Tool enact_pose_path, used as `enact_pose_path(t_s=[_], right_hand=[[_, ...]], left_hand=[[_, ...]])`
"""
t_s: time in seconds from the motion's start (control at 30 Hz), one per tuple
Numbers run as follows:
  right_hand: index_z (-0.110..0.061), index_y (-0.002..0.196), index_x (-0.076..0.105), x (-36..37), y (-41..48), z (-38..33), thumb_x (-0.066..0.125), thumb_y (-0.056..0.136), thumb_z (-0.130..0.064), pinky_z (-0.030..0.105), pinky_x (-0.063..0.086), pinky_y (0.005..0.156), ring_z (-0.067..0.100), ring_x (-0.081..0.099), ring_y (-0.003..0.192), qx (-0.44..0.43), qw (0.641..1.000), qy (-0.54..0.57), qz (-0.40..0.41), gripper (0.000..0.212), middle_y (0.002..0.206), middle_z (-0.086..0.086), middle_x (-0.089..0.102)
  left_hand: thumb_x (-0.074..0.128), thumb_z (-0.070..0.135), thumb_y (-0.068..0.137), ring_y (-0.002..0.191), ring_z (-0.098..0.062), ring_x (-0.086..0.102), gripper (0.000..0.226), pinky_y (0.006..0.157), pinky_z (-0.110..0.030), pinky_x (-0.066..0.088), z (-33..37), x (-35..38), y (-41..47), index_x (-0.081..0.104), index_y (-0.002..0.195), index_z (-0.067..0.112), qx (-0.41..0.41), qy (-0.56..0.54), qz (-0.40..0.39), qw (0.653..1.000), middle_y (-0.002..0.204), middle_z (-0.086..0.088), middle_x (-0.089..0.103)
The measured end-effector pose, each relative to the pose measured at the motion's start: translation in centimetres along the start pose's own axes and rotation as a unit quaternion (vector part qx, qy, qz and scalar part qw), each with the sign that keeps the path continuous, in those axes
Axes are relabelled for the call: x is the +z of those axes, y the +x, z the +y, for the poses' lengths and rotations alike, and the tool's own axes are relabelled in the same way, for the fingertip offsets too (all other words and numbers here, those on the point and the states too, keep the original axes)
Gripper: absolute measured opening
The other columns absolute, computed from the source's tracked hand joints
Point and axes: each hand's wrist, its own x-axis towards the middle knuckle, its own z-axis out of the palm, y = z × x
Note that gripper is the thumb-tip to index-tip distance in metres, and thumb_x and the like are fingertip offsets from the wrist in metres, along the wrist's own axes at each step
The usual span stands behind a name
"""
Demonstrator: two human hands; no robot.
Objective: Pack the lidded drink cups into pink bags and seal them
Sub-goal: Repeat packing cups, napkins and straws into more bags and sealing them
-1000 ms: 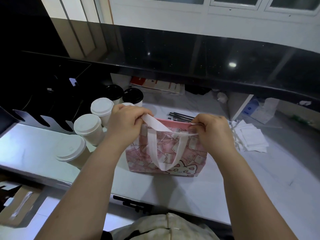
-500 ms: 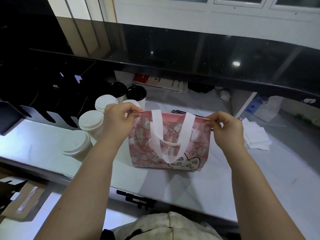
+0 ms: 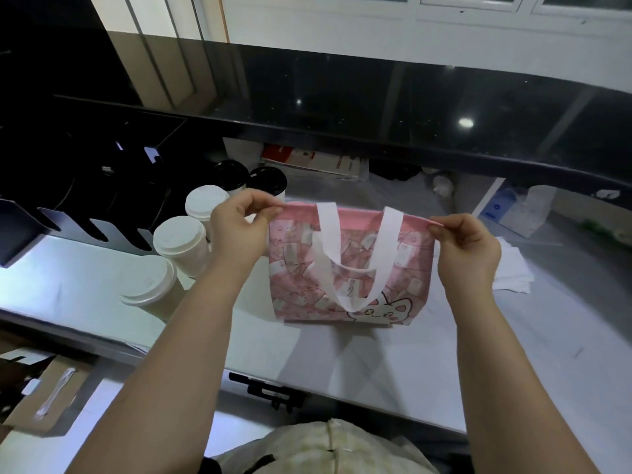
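Up at the top corners of the pink cartoon-print fabric bag [image 3: 345, 268], our fingertips [image 3: 265, 206] are pinched tight on the rim. Left hand [image 3: 239, 227] has the left corner and right hand [image 3: 468, 248] has the right one, thumb and forefinger clamped on the fabric with the rest curled in. A second ago both hands were bunched near the middle by the white strap handles [image 3: 328, 241]. Now they've slid out to the ends, so the mouth is pulled flat and taut. Looks to us like the seal on this one is pretty much pressed shut, though we can't see if a cup's inside. The bag stands on the pale grey counter [image 3: 376, 364]. The white-lidded paper cups [image 3: 179, 241] and two black-lidded cups [image 3: 266, 181] sit just left of it, not bagged yet.
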Motion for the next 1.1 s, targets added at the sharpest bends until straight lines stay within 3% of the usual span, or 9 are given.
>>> enact_pose_path(t_s=[0.13,0.27,0.33,0.4,0.53,0.77,0.93,1.1], right_hand=[[-0.029,0.085,0.070,-0.9,0.7,0.9,0.062,0.091,-0.003,0.013,0.051,0.066,0.004,0.066,0.080,0.041,0.998,0.050,0.015,0.029,0.087,-0.009,0.071],[-0.027,0.112,0.064,-1.3,-0.5,2.9,0.062,0.091,-0.003,0.017,0.054,0.077,0.001,0.067,0.095,0.082,0.988,0.123,-0.047,0.032,0.102,-0.017,0.071],[-0.019,0.116,0.064,-1.5,-1.5,4.9,0.065,0.087,0.001,0.022,0.055,0.080,0.008,0.068,0.098,0.102,0.982,0.139,-0.078,0.035,0.105,-0.009,0.072],[-0.009,0.110,0.068,-1.9,-2.8,6.9,0.069,0.082,0.005,0.029,0.055,0.080,0.013,0.069,0.093,0.134,0.979,0.134,-0.077,0.032,0.103,0.001,0.073],[-0.006,0.101,0.069,-2.3,-5.0,9.2,0.073,0.073,0.013,0.023,0.054,0.074,0.012,0.070,0.085,0.165,0.975,0.139,-0.047,0.033,0.096,0.005,0.073],[-0.010,0.085,0.072,-1.6,-4.9,9.4,0.074,0.076,0.008,0.028,0.057,0.072,0.014,0.068,0.075,0.178,0.974,0.141,-0.024,0.021,0.080,-0.001,0.075],[-0.002,0.091,0.069,-1.6,-5.8,10.1,0.072,0.075,0.012,0.027,0.058,0.064,0.013,0.070,0.075,0.198,0.970,0.141,-0.014,0.022,0.080,0.000,0.074],[-0.011,0.077,0.069,-1.3,-6.5,10.4,0.074,0.076,0.006,0.022,0.053,0.066,0.010,0.065,0.068,0.201,0.973,0.114,0.012,0.018,0.072,-0.005,0.072]], left_hand=[[0.074,0.007,0.083,0.084,-0.002,0.068,0.016,0.083,-0.025,0.056,-0.1,2.3,0.1,0.074,0.095,0.017,-0.024,-0.041,0.009,0.999,0.088,0.010,0.072],[0.076,0.014,0.083,0.102,-0.009,0.067,0.041,0.088,-0.028,0.055,-2.6,3.5,-1.1,0.062,0.116,0.032,-0.103,-0.104,-0.035,0.989,0.110,0.006,0.071],[0.077,0.012,0.082,0.102,-0.010,0.067,0.044,0.088,-0.031,0.056,-4.2,3.9,-3.0,0.059,0.119,0.029,-0.132,-0.106,-0.053,0.984,0.110,0.005,0.071],[0.077,0.009,0.081,0.092,-0.008,0.069,0.029,0.088,-0.042,0.057,-5.8,4.0,-5.5,0.067,0.106,0.017,-0.170,-0.100,-0.057,0.979,0.097,0.006,0.074],[0.078,0.005,0.078,0.079,-0.008,0.069,0.016,0.084,-0.047,0.057,-8.3,3.4,-8.6,0.073,0.087,0.017,-0.231,-0.089,-0.070,0.966,0.083,0.005,0.076],[0.074,0.003,0.082,0.080,-0.014,0.069,0.013,0.072,-0.023,0.055,-8.6,4.2,-6.5,0.074,0.084,0.016,-0.217,-0.116,-0.080,0.966,0.082,0.002,0.076],[0.078,0.002,0.078,0.074,-0.012,0.068,0.015,0.066,-0.025,0.057,-9.8,4.0,-6.3,0.074,0.086,0.014,-0.239,-0.099,-0.102,0.961,0.080,0.003,0.075],[0.077,0.000,0.077,0.056,-0.010,0.059,0.016,0.058,-0.022,0.052,-9.6,4.0,-5.9,0.067,0.068,0.009,-0.231,-0.080,-0.104,0.964,0.061,0.004,0.068]])
